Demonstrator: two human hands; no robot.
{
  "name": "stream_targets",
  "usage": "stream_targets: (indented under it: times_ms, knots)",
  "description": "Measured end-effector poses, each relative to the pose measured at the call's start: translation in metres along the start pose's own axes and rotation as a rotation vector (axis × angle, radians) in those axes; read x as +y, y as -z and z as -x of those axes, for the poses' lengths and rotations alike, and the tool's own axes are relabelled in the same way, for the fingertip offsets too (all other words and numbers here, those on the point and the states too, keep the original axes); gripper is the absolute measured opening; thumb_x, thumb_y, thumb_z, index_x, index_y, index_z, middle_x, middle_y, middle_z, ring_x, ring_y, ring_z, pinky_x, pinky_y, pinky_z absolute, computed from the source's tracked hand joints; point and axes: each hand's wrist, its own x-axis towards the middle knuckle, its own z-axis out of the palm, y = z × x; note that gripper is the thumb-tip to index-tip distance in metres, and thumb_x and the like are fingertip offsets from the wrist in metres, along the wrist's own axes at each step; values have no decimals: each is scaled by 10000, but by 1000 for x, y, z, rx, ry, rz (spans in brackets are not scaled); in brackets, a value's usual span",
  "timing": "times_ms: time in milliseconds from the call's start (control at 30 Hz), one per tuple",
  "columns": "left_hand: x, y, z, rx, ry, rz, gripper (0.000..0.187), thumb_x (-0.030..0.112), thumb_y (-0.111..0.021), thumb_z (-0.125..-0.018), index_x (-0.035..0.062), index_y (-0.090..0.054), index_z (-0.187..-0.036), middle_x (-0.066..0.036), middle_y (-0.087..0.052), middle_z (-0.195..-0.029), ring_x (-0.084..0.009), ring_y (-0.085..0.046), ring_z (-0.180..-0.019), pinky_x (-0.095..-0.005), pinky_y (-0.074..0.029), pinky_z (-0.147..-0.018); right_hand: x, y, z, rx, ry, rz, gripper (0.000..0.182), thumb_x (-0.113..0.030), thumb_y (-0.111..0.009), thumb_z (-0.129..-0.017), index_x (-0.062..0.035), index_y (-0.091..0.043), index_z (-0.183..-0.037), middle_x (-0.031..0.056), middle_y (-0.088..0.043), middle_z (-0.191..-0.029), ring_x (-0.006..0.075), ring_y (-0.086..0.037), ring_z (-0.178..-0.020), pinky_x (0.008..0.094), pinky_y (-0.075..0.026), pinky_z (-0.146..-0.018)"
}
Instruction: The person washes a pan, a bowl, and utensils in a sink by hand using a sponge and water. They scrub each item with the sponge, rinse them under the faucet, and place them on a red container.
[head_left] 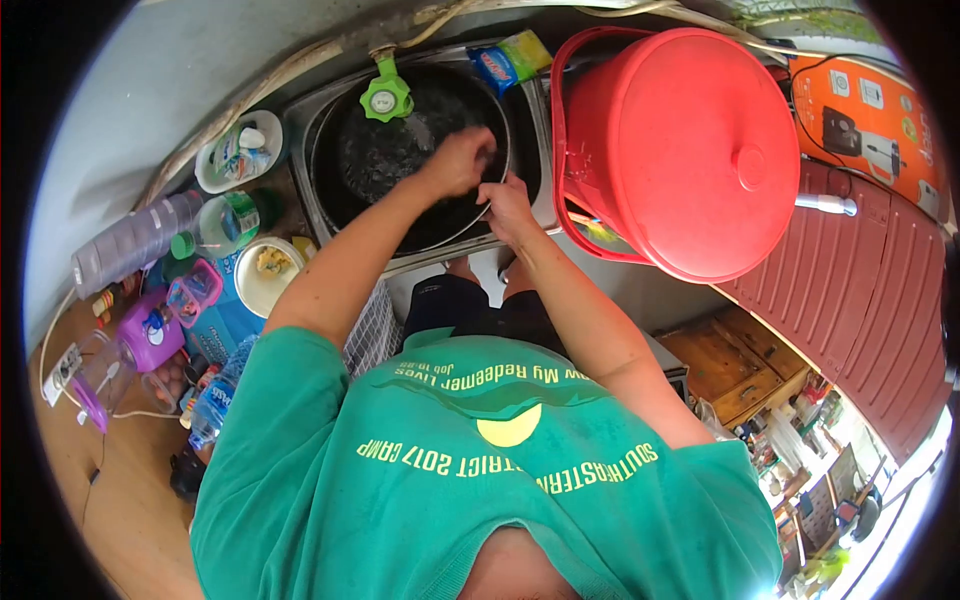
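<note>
A large round dark pan (335, 150) with a thin metal rim sits in the metal sink, with bubbly water in it. My left hand (462, 162) is inside the pan near its right wall, fingers curled and slightly blurred; what they hold, if anything, is hidden. Just below it, my right hand (508, 208) is closed on the pan's lower right rim. A green tap handle (386, 97) stands over the pan's upper edge. A blue and yellow packet (510, 62) lies at the sink's top edge.
A big red lidded bucket (690, 150) stands right of the sink. At left are a white oval dish (212, 170), a white bowl (262, 292), stacked clear cups (135, 238) and a green-labelled bottle (228, 222). An orange box (870, 130) is at the upper right.
</note>
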Motion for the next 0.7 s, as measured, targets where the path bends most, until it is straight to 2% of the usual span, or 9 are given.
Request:
stream_targets:
  times_ms: [133,200,267,300,367,400,533,600,700]
  knots:
    - [-2,29,71,-559,107,30,91,29,-592,-755,48,-613,-841,-188,-647,-817,-373,-642,-791,-450,-499,-717,-3,13,-7,73,72,-26,463,120,-505,-624,-36,-571,-1055,37,-574,-831,186,-590,-650,351,-546,-493]
    - [-21,69,91,-724,181,-301,61,92,-611,-775,62,-656,-805,-196,-674,-840,-346,-669,-816,-467,-509,-709,-7,15,-1,85,86,-74,477,124,-505,-622,-26,-571,-1070,41,-573,-826,186,-590,-657,350,-543,-492]
    - [-70,81,111,-518,242,-811,98,80,-618,-771,55,-688,-836,-183,-689,-895,-334,-672,-820,-464,-533,-747,2,21,-3,85,78,-24,523,131,-503,-619,-20,-571,-1115,46,-573,-827,185,-589,-663,352,-544,-491]
    - [-80,87,106,-515,248,-812,98,80,-618,-771,55,-688,-836,-183,-689,-895,-334,-672,-820,-464,-533,-747,7,21,-4,82,112,19,552,135,-501,-619,-20,-565,-1145,48,-574,-841,183,-588,-671,344,-541,-499]
    - [-96,96,95,-8,-109,-972,134,83,-623,-762,24,-695,-858,-176,-692,-928,-348,-672,-848,-462,-551,-781,12,14,-4,74,149,61,581,140,-500,-619,-20,-560,-1174,50,-576,-856,181,-587,-679,336,-539,-507]
    - [-91,95,95,-6,-110,-972,134,83,-623,-762,24,-695,-858,-176,-692,-928,-348,-672,-848,-462,-551,-781,10,9,2,89,147,5,594,144,-499,-621,-20,-554,-1190,50,-579,-872,174,-585,-693,321,-532,-526]
    - [-68,51,100,-346,313,-697,147,100,-625,-736,34,-704,-841,-188,-682,-879,-380,-668,-860,-460,-547,-796,-3,-8,18,162,140,-84,617,151,-493,-627,-21,-543,-1217,44,-576,-893,159,-577,-725,284,-507,-554]
    - [-11,37,88,-560,233,-592,157,101,-630,-733,33,-704,-853,-197,-686,-873,-387,-667,-862,-465,-540,-800,5,-3,11,150,168,-58,615,149,-485,-632,-28,-545,-1218,39,-569,-885,160,-576,-724,285,-513,-558]
    - [13,15,73,-416,296,-202,254,97,-642,-714,36,-693,-955,-201,-685,-856,-388,-669,-847,-461,-541,-798,17,4,6,134,178,-38,608,144,-472,-642,-40,-551,-1217,32,-562,-880,164,-574,-717,289,-525,-568]
